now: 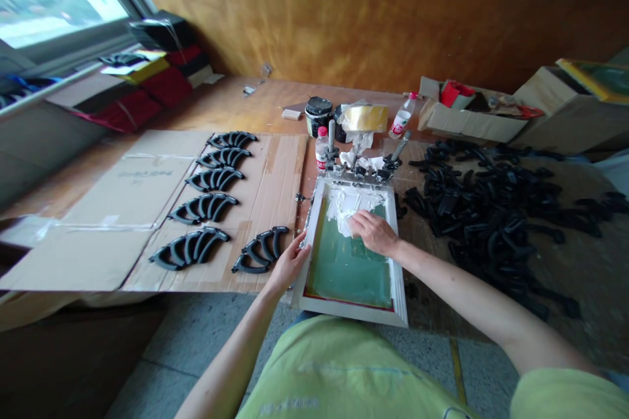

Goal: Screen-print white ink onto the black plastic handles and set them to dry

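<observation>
Touching the screen frame (398,285) at left, the left hand (291,260) apparently steadies it; its finger closure is unclear. The right hand (374,234) clamps white cloth (343,225) between its fingers over the frame's far half.

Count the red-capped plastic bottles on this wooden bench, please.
2 in view. One red-capped plastic bottle stands before the round black-lidded tub; the other bottle stands just left of the open brown cardboard box. More could be hidden.
</observation>
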`<state>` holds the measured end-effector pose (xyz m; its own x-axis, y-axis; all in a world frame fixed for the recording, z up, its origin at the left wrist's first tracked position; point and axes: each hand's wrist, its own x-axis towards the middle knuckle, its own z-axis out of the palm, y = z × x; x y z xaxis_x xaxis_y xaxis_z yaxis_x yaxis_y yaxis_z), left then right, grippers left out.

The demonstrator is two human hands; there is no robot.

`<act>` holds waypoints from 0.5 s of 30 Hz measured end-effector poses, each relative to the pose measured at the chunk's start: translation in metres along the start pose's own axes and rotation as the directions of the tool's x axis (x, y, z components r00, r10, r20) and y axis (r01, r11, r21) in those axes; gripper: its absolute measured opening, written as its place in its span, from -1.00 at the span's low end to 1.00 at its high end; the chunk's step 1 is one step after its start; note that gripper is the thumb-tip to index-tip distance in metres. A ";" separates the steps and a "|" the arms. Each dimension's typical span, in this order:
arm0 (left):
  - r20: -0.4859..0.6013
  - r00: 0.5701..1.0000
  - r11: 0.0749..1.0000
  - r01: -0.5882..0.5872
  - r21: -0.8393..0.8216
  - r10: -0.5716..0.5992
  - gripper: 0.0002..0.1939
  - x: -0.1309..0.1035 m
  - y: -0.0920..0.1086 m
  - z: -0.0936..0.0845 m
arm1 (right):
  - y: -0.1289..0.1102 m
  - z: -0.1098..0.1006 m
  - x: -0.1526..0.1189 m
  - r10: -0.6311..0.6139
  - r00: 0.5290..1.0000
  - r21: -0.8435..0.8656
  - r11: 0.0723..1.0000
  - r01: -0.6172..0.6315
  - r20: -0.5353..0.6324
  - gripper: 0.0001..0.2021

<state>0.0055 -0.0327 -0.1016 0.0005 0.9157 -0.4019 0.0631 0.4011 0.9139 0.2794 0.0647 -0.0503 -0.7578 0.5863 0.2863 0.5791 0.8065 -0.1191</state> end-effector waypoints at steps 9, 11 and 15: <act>0.019 1.000 1.000 -0.003 0.025 0.003 -0.16 -0.018 0.044 -0.003 | 0.034 -0.034 0.054 0.369 0.929 0.081 0.927 -0.367 -0.013 -0.52; 0.005 0.999 0.998 -0.042 0.043 0.042 -0.25 -0.027 0.067 -0.007 | 0.053 -0.047 0.067 0.480 0.877 0.044 0.877 -0.479 -0.022 -0.47; -0.042 0.992 0.992 -0.118 -0.038 0.116 -0.38 -0.034 0.117 -0.008 | 0.095 -0.066 0.038 0.649 0.740 0.093 0.759 -0.644 -0.176 -0.62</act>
<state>0.0052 -0.0165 0.0192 -0.0346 0.9563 -0.2904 0.0245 0.2913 0.9563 0.3249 0.1584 0.0117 -0.1321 0.9441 0.3019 0.8999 0.2420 -0.3629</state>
